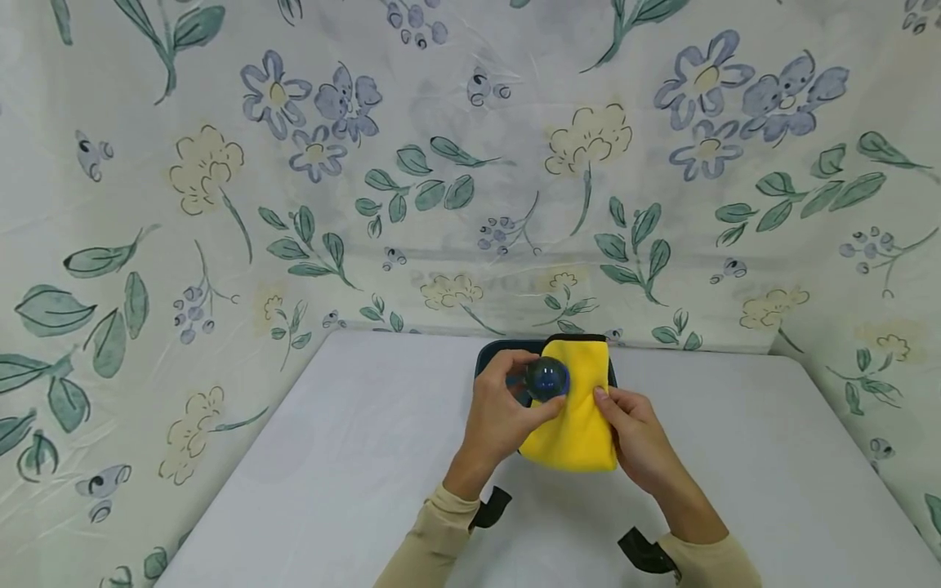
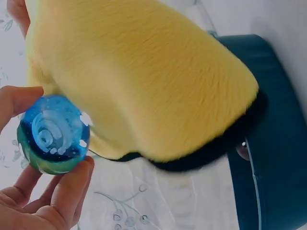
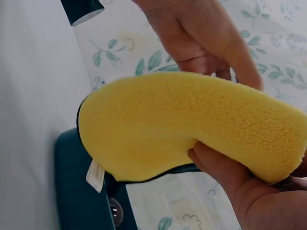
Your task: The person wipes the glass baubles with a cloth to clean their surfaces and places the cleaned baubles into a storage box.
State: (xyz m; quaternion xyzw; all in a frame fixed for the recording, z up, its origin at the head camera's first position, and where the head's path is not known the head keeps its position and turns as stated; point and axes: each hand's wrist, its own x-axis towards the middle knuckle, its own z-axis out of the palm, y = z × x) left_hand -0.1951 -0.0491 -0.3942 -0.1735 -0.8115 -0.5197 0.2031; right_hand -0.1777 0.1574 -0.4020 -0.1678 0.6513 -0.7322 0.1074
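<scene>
My left hand [image 1: 494, 412] holds a blue and green glass ball [image 1: 547, 379] between thumb and fingertips. In the left wrist view the ball [image 2: 53, 139] shows a pale swirl and small bubbles inside. My right hand [image 1: 645, 441] pinches the right edge of a yellow fleecy cloth [image 1: 577, 445] with dark edging, thumb in front. The cloth hangs behind the ball, close beside it. A white label [image 3: 95, 176] sticks out from the cloth's edge in the right wrist view. The fingers of my right hand behind the cloth are mostly hidden.
A dark teal tray [image 1: 488, 351] stands on the white table [image 1: 353, 441] behind my hands, partly covered by the cloth. Part of a small round shiny thing [image 3: 115, 212] shows inside the tray. Floral fabric [image 1: 456, 180] hangs behind and beside the table.
</scene>
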